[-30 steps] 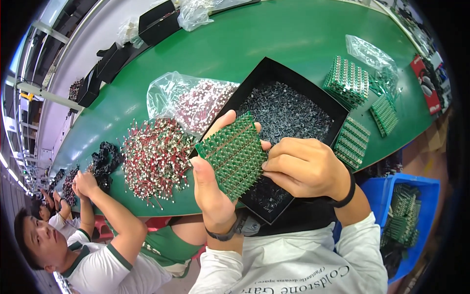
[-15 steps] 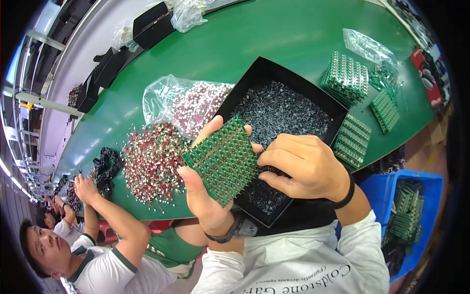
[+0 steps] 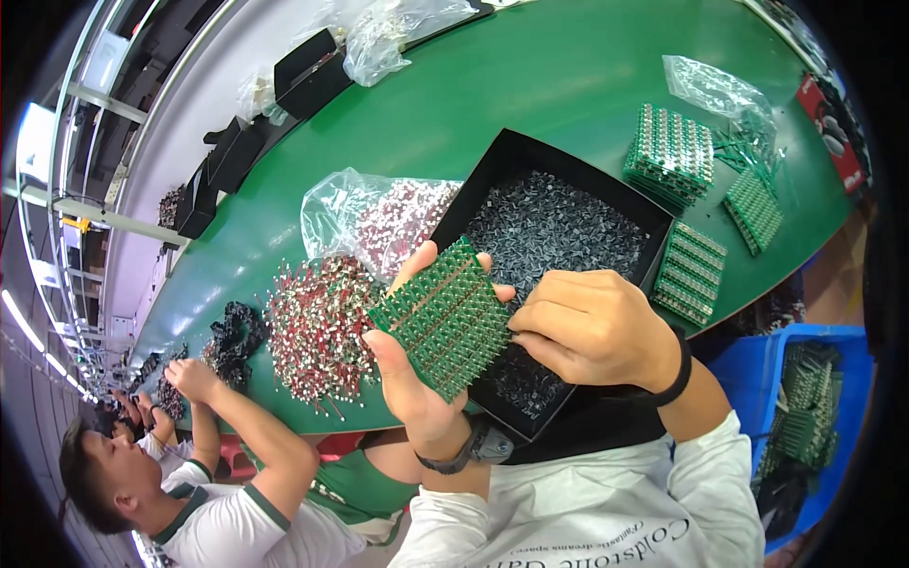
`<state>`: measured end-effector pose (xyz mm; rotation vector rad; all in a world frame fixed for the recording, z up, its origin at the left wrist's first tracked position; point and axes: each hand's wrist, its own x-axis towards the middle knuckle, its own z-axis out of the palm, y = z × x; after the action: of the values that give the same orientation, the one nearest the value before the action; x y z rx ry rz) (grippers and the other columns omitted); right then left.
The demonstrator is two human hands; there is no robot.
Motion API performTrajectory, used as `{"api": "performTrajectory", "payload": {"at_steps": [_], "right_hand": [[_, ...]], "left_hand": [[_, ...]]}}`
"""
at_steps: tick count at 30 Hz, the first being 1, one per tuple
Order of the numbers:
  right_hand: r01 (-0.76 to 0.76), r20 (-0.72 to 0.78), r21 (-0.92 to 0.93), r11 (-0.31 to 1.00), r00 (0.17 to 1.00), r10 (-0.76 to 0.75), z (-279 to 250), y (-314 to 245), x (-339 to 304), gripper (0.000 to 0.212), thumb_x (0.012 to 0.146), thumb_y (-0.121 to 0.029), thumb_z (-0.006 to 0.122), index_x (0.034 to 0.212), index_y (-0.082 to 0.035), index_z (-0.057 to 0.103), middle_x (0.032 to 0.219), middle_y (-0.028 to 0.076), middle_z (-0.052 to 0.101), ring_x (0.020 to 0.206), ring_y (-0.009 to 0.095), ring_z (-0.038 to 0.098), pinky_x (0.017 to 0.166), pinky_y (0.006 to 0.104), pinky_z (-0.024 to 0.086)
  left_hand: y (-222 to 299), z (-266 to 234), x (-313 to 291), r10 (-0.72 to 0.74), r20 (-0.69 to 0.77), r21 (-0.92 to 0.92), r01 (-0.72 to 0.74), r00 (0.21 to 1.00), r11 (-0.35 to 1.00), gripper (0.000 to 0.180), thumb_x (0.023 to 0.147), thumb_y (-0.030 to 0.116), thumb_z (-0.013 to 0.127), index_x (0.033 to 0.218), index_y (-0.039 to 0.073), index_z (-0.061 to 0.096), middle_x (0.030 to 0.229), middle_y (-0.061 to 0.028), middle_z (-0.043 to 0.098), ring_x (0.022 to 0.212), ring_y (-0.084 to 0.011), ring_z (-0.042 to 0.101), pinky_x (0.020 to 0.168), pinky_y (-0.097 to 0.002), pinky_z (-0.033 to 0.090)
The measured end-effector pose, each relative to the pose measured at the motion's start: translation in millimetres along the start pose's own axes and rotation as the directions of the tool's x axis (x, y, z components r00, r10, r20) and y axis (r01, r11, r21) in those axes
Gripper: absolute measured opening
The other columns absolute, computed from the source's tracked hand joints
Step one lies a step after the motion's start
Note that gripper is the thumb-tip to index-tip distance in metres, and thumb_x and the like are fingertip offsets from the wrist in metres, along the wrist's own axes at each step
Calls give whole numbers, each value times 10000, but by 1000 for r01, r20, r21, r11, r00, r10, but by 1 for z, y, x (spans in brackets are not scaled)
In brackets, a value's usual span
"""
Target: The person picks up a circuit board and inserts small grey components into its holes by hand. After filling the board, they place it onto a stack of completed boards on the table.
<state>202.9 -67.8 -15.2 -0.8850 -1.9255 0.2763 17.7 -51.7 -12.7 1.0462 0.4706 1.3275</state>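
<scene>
A green circuit board panel [image 3: 443, 320], covered in rows of small parts, is gripped at its edges by my left hand [image 3: 417, 393], thumb on the near side and fingertips showing past the far edge. At the panel's right edge, the fingers of my right hand [image 3: 601, 327] are pinched together; anything between them is too small or hidden to name. Below both hands lies a black box [image 3: 568, 168], tilted on the table, holding many small dark pieces [image 3: 559, 227].
Left of the box are a heap of red wires with white ends [image 3: 317, 336] and a clear bag [image 3: 331, 213] of similar pieces. Stacked panels [image 3: 668, 156] and another panel stack [image 3: 691, 275] stand right. A blue crate [image 3: 772, 379] holds boards. A co-worker [image 3: 227, 511] sits at left.
The whole scene has shifted slightly right and down in the view. My right fingers remain pinched by the panel's right edge, and my left hand still holds the panel.
</scene>
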Motion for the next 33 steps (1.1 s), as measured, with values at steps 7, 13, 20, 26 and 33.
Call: {"api": "performTrajectory", "payload": {"at_steps": [7,13,20,26,33], "right_hand": [[-9,-16,15,1000,1000,9,-3,3,0,178,694,5,781,824,-42,668,743,78,637,645,264,648,559,351,522],[-58,-71,6,998,996,58,0,4,2,132,732,-3,753,821,-39,662,746,87,640,653,280,649,573,357,524],[-69,-76,2,998,995,69,-4,6,0,122,744,-1,744,828,-40,665,744,89,636,654,281,644,568,366,512],[-120,-136,12,993,983,120,-2,5,-5,102,763,-17,737,826,-42,661,719,88,618,625,288,619,553,375,494],[-118,-93,14,993,989,118,-4,5,-4,93,784,-55,737,836,-37,662,724,87,625,631,286,626,561,372,496]], "left_hand": [[0,-2,1,74,-12,153,-71,997,986,829,1052,629,274,1520,-55,309,1303,-361,575,1037,-415,690,887,-470,583],[-1,0,-1,85,7,170,-85,996,982,831,1056,620,285,1528,-64,293,1310,-356,576,1065,-408,684,910,-461,572],[12,10,-15,274,190,592,-333,943,734,905,1003,695,369,1489,-68,393,1326,-390,545,1110,-446,660,962,-481,548],[10,-6,-3,199,231,546,-296,952,784,945,947,713,505,1480,-63,422,1379,-385,514,1162,-444,638,1023,-514,504],[8,-9,-5,293,224,432,-365,929,825,893,948,717,493,1540,60,368,1402,-411,473,1189,-505,601,995,-597,512]]}}
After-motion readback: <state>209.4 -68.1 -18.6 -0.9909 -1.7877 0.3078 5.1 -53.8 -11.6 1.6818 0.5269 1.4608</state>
